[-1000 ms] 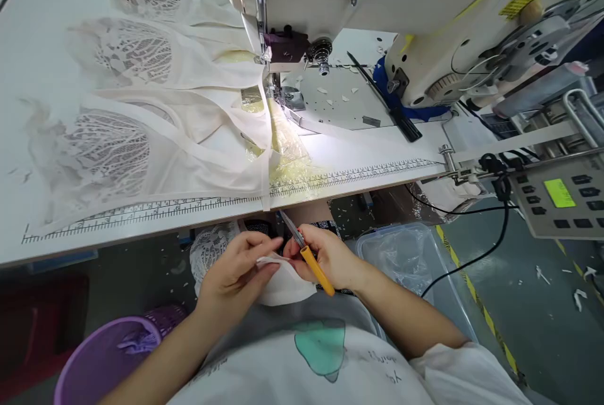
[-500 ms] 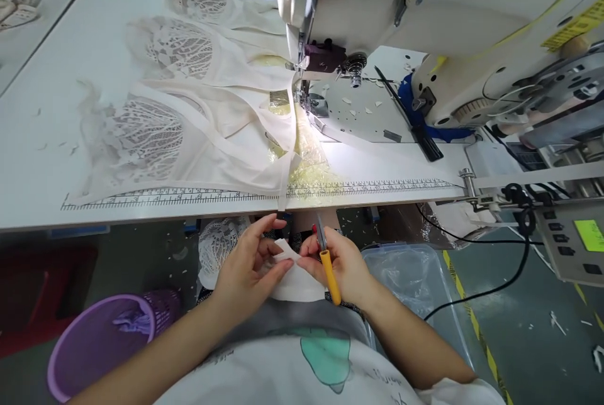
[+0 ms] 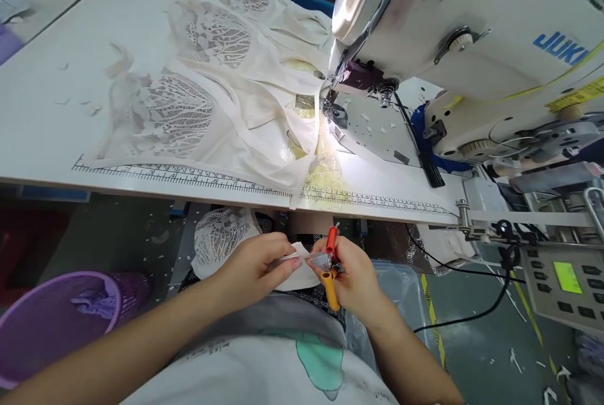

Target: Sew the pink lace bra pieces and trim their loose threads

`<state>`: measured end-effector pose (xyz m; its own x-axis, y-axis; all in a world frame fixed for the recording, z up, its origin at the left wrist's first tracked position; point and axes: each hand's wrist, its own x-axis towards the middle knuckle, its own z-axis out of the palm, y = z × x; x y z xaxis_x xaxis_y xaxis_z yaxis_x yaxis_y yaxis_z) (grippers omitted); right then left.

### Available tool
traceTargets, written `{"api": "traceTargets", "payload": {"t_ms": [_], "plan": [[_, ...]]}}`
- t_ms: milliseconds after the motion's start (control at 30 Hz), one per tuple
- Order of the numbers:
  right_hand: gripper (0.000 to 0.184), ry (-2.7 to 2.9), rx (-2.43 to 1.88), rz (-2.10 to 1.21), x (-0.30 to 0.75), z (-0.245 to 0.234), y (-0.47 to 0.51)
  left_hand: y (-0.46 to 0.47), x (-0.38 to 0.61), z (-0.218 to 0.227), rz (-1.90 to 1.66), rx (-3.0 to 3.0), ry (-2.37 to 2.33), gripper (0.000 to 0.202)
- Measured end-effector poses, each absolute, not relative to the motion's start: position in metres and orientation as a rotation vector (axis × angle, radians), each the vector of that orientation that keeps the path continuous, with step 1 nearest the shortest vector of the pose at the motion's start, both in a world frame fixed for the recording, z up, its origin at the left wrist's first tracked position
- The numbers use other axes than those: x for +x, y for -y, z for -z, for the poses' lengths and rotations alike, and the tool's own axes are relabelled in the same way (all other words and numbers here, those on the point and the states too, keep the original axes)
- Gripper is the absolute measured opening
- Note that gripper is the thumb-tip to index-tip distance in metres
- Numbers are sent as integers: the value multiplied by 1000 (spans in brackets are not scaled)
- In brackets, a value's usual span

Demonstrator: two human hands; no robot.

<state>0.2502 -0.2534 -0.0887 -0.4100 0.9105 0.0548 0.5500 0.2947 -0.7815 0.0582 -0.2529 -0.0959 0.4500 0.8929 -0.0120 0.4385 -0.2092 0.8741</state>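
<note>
My left hand (image 3: 252, 266) pinches the edge of a small white fabric piece (image 3: 302, 274) held over my lap. My right hand (image 3: 352, 276) is closed round thread snips (image 3: 329, 263) with a yellow handle and a red tip, their blades at the pinched edge. A white lace piece (image 3: 219, 243) lies on my lap beside my left hand. Cream lace garments (image 3: 226, 103) are spread on the white sewing table (image 3: 51, 134), and their seam end lies under the foot of the white sewing machine (image 3: 462, 59).
A printed ruler (image 3: 189, 173) runs along the table's front edge. A purple basket (image 3: 51, 323) stands low left, a clear plastic bin (image 3: 401, 292) low right. The machine's control panel (image 3: 561, 279) and a black cable (image 3: 472, 317) are at right.
The view swung left and up, so the table and machine shifted right. My right hand turned the snips from lying slantwise to blades across the fabric edge. Both hands stayed on the white piece.
</note>
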Motion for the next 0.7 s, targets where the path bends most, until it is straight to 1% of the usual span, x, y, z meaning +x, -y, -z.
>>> {"api": "traceTargets", "payload": {"t_ms": [133,233,400,467,533,700], "plan": [[13,2095,-1321,-933,246,88,252,258,61,102,-848,1703,-1122,32],[10,2052,-1321,-1012,246,87,250,258,57,99,-917,1635,-1141,29],[22,1852,-1379,-1244,249,92,249,256,46,95,-958,1533,-1265,25],[23,1732,-1370,-1304,250,96,250,256,43,95,-977,1521,-1297,24],[20,1639,-1330,-1305,250,100,252,257,42,96,-993,1503,-1325,23],[14,1484,-1191,-1169,241,109,258,261,42,102,-969,1521,-1366,23]]}}
